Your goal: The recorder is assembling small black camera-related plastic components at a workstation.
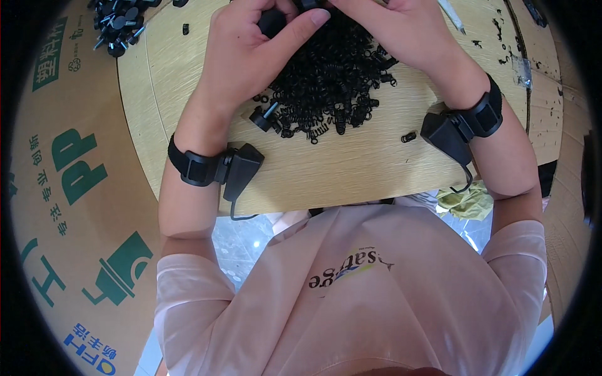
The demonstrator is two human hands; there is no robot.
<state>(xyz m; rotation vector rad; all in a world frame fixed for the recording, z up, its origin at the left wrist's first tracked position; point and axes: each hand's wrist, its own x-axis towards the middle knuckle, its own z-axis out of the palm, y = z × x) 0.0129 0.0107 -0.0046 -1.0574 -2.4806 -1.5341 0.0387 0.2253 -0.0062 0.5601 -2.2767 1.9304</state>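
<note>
At the top edge, my left hand point(251, 53) is closed around a black round knob point(273, 23), its thumb stretched toward my right hand. My right hand point(407, 28) reaches in from the other side. Its fingertips meet near a small black part point(307, 4) between the two hands, but the frame edge cuts them off. Under both hands spreads a heap of small black coil springs point(332, 81). Beside the heap's near left side lies a black knob with a metal screw point(266, 117).
A cluster of black knobs with screws point(119, 25) sits at the far left. One loose spring point(409, 136) lies near my right wrist, and a white pen-like tool point(451, 15) at the far right. Printed cardboard point(81, 188) flanks the wooden tabletop point(326, 175). Both wrists wear black strapped devices.
</note>
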